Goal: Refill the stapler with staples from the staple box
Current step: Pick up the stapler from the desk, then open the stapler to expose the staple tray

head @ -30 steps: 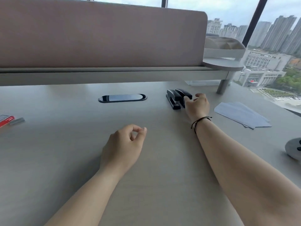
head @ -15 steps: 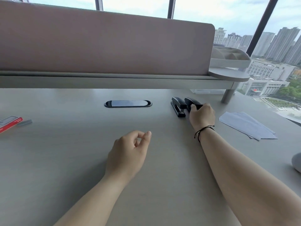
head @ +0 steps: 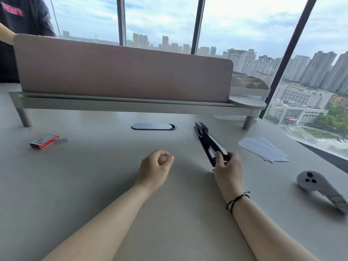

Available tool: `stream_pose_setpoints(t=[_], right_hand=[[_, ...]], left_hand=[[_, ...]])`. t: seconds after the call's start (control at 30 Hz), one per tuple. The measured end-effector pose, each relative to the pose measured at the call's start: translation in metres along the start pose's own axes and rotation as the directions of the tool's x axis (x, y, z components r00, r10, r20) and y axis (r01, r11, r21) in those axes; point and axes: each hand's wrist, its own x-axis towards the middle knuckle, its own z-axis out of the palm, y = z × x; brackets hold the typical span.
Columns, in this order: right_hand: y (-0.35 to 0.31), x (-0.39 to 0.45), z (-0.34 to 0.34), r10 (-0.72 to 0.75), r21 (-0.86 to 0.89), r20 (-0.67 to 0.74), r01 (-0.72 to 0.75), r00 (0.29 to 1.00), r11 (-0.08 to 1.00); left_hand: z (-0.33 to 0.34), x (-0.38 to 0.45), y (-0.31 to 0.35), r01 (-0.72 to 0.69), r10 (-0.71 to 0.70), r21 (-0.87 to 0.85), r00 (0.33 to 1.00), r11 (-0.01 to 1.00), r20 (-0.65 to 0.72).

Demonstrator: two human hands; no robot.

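Note:
A black stapler (head: 208, 142) lies stretched along the desk, its far end near the shelf and its near end in my right hand (head: 227, 169), whose thumb and fingers grip it. My left hand (head: 153, 171) rests on the desk in the middle, loosely curled with thumb and forefinger touching and nothing in it. A red staple box (head: 44, 141) lies at the far left, with a grey strip of staples (head: 61, 140) just right of it.
A raised shelf with a pink divider panel (head: 122, 76) runs across the back, a white organiser tray (head: 248, 86) at its right end. A cable grommet (head: 153, 126), white paper sheets (head: 263, 149) and a white controller (head: 316, 184) lie around. A person stands far left behind the divider.
My right hand has pulled the stapler from near the shelf toward me. The camera has tilted up, showing more window. My left hand has stayed put.

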Motion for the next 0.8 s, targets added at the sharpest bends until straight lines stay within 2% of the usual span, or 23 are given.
stream_pose_setpoints(t=[0.1, 0.23, 0.43, 0.57, 0.8], right_hand=[[0.0, -0.04, -0.015, -0.027, 0.0, 0.106, 0.027, 0.994, 1.0], [-0.012, -0.099, -0.042, -0.093, -0.043, 0.281, 0.11, 0.955, 0.993], [-0.02, -0.168, -0.07, -0.201, -0.065, 0.583, 0.292, 0.787, 0.954], [-0.029, -0.199, -0.072, -0.271, -0.01, 0.668, 0.373, 0.693, 0.928], [-0.03, -0.222, -0.077, -0.327, 0.074, 0.757, 0.424, 0.566, 0.903]], left_hand=[[-0.013, -0.021, -0.001, 0.036, -0.035, -0.06, 0.999, 0.998, 0.019], [-0.041, -0.062, -0.002, 0.006, -0.012, -0.125, 0.999, 0.992, -0.05], [-0.09, -0.133, 0.0, -0.146, 0.143, 0.021, 0.985, 0.989, 0.092], [-0.113, -0.172, 0.004, -0.225, 0.205, 0.102, 0.963, 0.969, 0.173], [-0.137, -0.213, 0.004, -0.26, 0.24, 0.16, 0.961, 0.952, 0.136]])
